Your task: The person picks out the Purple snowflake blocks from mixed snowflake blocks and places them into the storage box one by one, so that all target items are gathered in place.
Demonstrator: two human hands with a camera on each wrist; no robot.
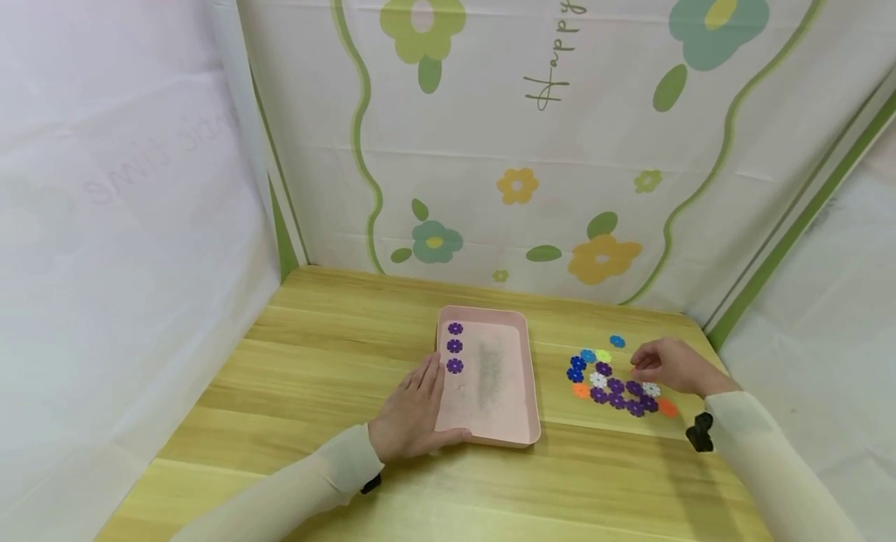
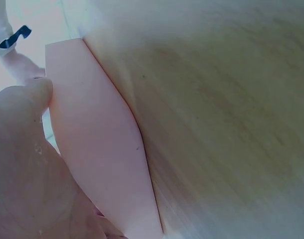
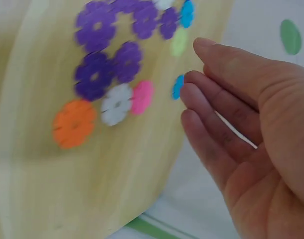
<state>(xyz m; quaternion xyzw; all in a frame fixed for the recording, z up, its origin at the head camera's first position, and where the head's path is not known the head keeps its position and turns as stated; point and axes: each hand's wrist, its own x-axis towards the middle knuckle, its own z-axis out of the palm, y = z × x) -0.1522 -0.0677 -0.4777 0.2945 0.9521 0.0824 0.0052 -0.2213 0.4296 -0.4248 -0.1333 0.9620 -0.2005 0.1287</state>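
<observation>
My left hand rests against the left side and near corner of a pink tray, fingers straight along the rim and thumb at the front edge. Inside the tray, three purple flower-shaped discs form a column by the left wall. My right hand hovers over the far right of a group of loose discs, its fingers bent with nothing between them. Below it in the right wrist view lie a pink disc, a white disc, an orange disc and several purple discs.
More discs lie right of the tray: dark blue discs, a yellow-green disc and a light blue disc farther back. The wooden table meets a flower-printed cloth wall behind, with cloth at both sides.
</observation>
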